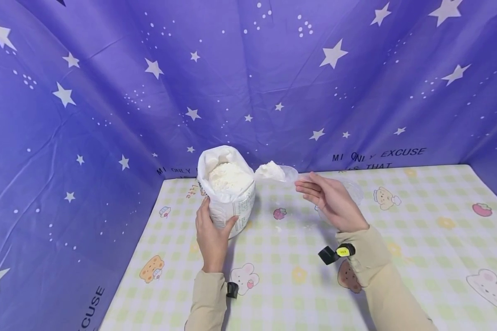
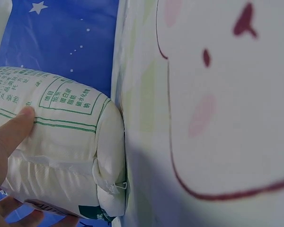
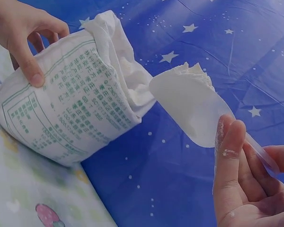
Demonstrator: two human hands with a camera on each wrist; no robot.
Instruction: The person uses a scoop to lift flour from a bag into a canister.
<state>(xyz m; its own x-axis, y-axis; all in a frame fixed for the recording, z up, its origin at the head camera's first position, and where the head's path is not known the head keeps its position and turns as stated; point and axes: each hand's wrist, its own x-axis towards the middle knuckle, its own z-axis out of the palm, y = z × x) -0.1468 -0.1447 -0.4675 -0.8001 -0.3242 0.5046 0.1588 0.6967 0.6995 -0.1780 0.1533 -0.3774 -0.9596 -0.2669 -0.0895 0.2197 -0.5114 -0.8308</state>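
My left hand grips the near side of a white cloth bag with green print, thumb on one side and fingers round the other. The bag stands on the table with its mouth rolled back, and white flour-like powder shows inside. Just right of the bag's mouth, a translucent plastic scoop is held up, its tip close to the rim. A heap of powder lies in the scoop. My right hand pinches its handle; some powder clings to the fingers.
A clear container stands behind my right hand, mostly hidden by it. White specks lie on the checked tablecloth between bag and hand. A purple star-patterned curtain hangs close behind the table and along its left side.
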